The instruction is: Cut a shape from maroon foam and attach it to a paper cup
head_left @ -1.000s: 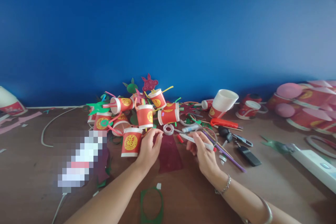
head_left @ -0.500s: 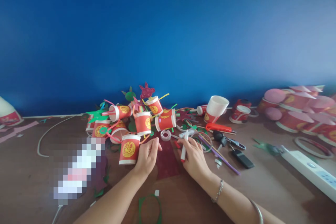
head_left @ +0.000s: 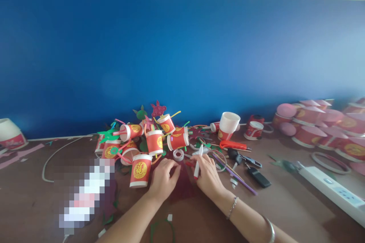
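Note:
My right hand (head_left: 210, 176) is closed around a white marker (head_left: 197, 169) with a red end, tilted upright above a dark red sheet of paper (head_left: 184, 188). At the sheet's left edge rests my left hand (head_left: 163, 181), its fingers loosely curved and the thumb apart, with nothing visible in it. Just left of that hand stands a red paper cup (head_left: 140, 171) with a gold emblem. A roll of clear tape (head_left: 178, 155) lies beyond the sheet, between the hands. Behind it are piled red cups (head_left: 155, 142) with paper strips and animal cutouts.
Right of my hands lie a purple stick (head_left: 248, 186), keys with a black fob (head_left: 259, 177) and an orange-red cutter (head_left: 233, 144). A white cup stack (head_left: 229, 122) stands behind. Farther right are a power strip (head_left: 332, 188) and pink-topped cups (head_left: 309, 136). A blue wall panel (head_left: 182, 53) backs the table.
The view has tilted up, showing grey wall above the blue panel. My left thumb and fingers have spread a little; the right hand still holds the marker.

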`<state>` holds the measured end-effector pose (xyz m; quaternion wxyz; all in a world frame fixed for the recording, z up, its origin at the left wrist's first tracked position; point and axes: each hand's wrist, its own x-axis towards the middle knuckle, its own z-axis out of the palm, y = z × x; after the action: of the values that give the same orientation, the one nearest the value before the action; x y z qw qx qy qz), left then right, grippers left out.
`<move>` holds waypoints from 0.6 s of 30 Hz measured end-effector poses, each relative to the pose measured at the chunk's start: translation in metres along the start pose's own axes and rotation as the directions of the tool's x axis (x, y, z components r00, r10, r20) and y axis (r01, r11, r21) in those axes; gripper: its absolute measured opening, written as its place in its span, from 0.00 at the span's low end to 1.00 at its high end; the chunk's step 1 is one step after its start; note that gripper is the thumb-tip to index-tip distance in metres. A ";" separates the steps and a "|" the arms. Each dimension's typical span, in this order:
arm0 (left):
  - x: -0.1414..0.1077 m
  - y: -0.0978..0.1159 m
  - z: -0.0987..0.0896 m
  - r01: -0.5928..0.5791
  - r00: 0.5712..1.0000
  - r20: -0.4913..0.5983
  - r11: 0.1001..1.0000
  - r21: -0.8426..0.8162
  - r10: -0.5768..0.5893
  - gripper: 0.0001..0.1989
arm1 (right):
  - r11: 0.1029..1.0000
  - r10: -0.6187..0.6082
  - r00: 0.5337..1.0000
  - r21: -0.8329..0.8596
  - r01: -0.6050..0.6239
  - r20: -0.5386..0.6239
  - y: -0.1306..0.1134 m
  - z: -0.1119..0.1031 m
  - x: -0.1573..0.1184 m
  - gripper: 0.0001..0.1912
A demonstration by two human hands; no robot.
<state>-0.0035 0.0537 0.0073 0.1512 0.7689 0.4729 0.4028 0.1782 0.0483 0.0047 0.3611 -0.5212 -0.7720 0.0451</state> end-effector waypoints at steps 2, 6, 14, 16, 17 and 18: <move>0.000 0.002 0.000 -0.044 0.999 0.030 0.999 -0.022 0.045 0.10 | 0.999 -0.016 0.995 0.050 0.021 -0.101 -0.001 0.001 -0.002 0.13; -0.002 0.008 0.002 -0.066 0.993 0.093 0.990 -0.123 0.077 0.10 | 0.968 -0.126 0.979 0.197 0.156 -0.159 -0.008 0.000 -0.005 0.12; -0.003 0.011 0.003 -0.021 0.996 0.075 0.926 -0.378 0.053 0.11 | 0.919 -0.194 0.970 0.320 0.231 -0.143 -0.013 0.001 -0.009 0.12; -0.004 0.010 0.003 0.047 0.998 0.049 0.933 -0.356 -0.032 0.11 | 0.913 -0.084 0.982 0.383 0.144 -0.168 -0.014 -0.002 -0.008 0.07; -0.005 0.009 0.004 0.079 0.997 0.045 0.940 -0.332 -0.068 0.11 | 0.903 -0.008 0.985 0.422 0.081 -0.173 -0.015 -0.005 -0.008 0.07; -0.005 0.007 0.004 0.101 0.995 0.046 0.948 -0.301 -0.091 0.11 | 0.886 0.070 0.984 0.464 0.014 -0.164 -0.017 -0.008 -0.007 0.09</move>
<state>0.0031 0.0461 0.0067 0.2941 0.7190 0.4401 0.4504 0.1712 0.0321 0.0141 0.5410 -0.4329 -0.6964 0.1871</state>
